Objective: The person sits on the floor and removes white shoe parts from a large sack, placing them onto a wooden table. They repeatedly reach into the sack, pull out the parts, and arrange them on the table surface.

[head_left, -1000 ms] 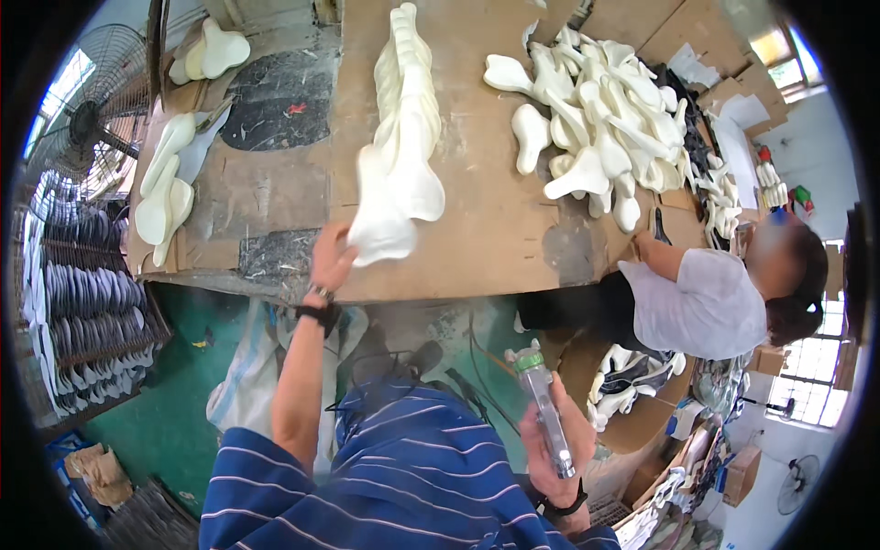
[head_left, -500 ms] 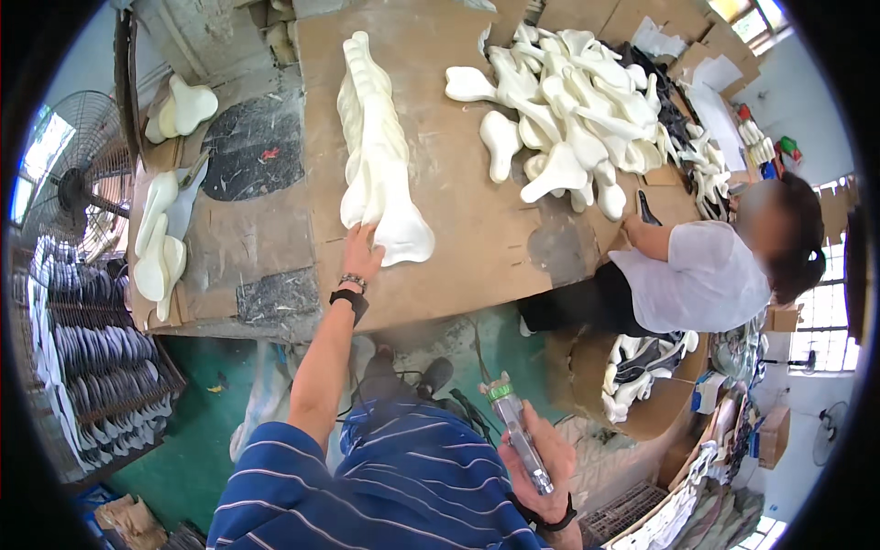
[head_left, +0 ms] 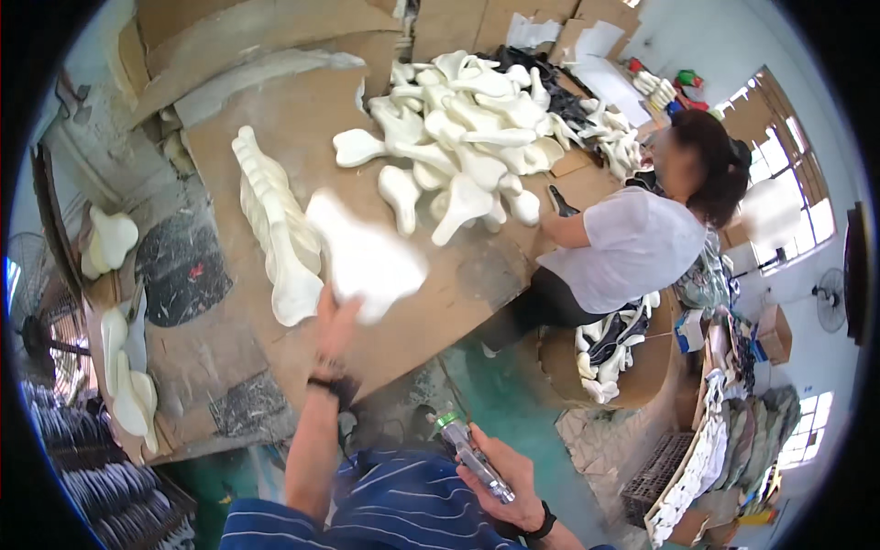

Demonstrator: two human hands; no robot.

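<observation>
Currently I'm lifting 1 white sole piece [head_left: 365,258] in my left hand [head_left: 335,321], right hand [head_left: 507,472] gripping a tube [head_left: 469,446]; the heap [head_left: 467,137] is waiting on the counter [head_left: 293,128].

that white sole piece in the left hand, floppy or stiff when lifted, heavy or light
Probably stiff: the white sole piece keeps its flat shape though the left hand holds only its near edge. Likely light for its size, since a few fingers carry it. The blur suggests it swings easily. The matte surface looks unlikely to slip.

Blue shirt with thin white stripes, bare forearms, a black band on each wrist.
</observation>
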